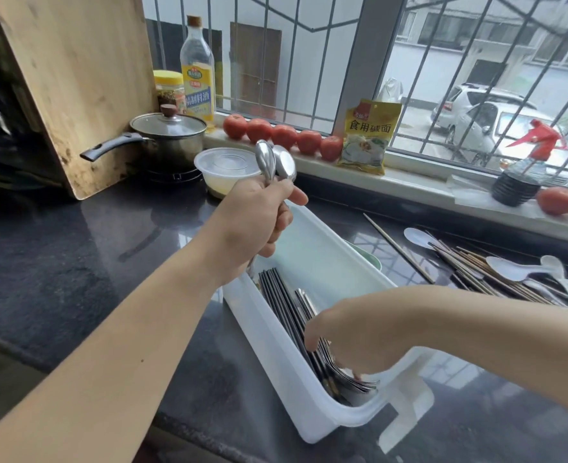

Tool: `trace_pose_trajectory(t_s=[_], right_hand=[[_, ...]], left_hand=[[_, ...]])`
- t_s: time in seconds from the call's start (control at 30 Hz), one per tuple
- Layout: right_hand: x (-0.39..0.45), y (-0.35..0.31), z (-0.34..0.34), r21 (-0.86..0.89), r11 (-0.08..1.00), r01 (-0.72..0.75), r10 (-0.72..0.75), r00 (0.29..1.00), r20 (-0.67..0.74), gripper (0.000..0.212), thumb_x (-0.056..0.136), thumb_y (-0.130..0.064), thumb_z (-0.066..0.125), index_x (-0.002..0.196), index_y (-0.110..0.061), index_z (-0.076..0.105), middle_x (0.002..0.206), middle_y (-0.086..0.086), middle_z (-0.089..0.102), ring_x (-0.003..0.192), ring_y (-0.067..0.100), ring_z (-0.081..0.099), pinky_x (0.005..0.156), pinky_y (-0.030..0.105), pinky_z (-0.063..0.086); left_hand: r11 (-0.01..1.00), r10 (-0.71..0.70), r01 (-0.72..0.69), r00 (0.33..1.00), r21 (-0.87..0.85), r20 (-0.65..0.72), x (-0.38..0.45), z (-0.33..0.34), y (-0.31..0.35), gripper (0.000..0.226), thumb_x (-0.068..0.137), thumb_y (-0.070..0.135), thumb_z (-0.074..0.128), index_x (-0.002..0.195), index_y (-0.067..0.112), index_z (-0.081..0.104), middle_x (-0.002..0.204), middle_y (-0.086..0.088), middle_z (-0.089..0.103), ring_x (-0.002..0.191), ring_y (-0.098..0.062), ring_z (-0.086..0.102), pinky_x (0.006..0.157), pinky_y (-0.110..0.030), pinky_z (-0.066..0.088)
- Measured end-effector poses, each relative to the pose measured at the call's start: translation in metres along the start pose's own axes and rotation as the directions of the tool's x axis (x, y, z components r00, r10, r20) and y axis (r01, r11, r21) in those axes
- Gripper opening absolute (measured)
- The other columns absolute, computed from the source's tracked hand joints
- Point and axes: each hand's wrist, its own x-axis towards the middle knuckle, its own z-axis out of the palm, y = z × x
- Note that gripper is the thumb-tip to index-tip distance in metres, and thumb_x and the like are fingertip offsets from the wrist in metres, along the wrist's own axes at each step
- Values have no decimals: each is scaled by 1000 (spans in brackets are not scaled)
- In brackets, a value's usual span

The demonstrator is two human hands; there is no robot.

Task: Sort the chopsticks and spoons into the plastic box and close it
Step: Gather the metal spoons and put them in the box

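Head view: metal spoons [276, 162] are held upright in the left grip [256, 218] over the white plastic box [276, 355] on the table [59, 248]. Spoons inside, beside dark chopsticks [282, 302], are touched by the right grip [352, 342]; its closure cannot be told.

At frame centre my left hand [256, 212] grips upright metal spoons [276, 162] above the white plastic box [276, 345]; lower right, my right hand [352, 339] reaches among its dark chopsticks [282, 302].
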Motion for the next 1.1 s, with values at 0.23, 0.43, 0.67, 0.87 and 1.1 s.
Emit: trace_pose_trajectory(t_s=[0.23,0.43,0.67,0.87,1.1], right_hand=[[-24,31,-48,475,880,-3,316,750,-581,28,96,-3,55,118,-18,62,100,3,69,82,23,73,78,42,62],[-27,43,-57,822,313,476,400,719,-569,25,108,-33,43,118,-19,61,104,10,70,69,22,70,67,36,60],[-45,60,-45,566,-104,818,395,556,-731,15,98,-2,51,94,-2,66,77,7,66,57,16,50,51,23,47],[-45,54,-3,177,770,613,-61,346,-936,12,92,-13,69,91,-5,78,77,4,70,65,20,66,56,36,54],[-60,64,2,-53,879,474,-342,548,-763,17,95,-27,71,81,-18,77,81,-11,62,73,9,59,65,22,47]], left_hand=[[1000,24,-24,995,-1,99,-2,-3,1,34,110,23,40,111,2,66,61,-5,54,43,-10,26,41,-20,20],[980,114,-150,962,130,248,-8,-4,2,28,110,22,43,109,3,63,69,-7,63,45,-11,33,40,-19,27],[989,135,-142,975,-28,-175,-5,1,-1,32,111,25,41,96,8,63,77,-10,61,77,-22,64,65,-45,64],[972,231,-233,897,42,-377,6,3,-13,29,99,47,42,77,29,47,58,8,37,49,-14,33,53,-33,30],[957,282,-283,872,60,-399,3,7,-13,31,109,37,39,86,22,52,61,7,43,60,-14,48,72,-45,53]])
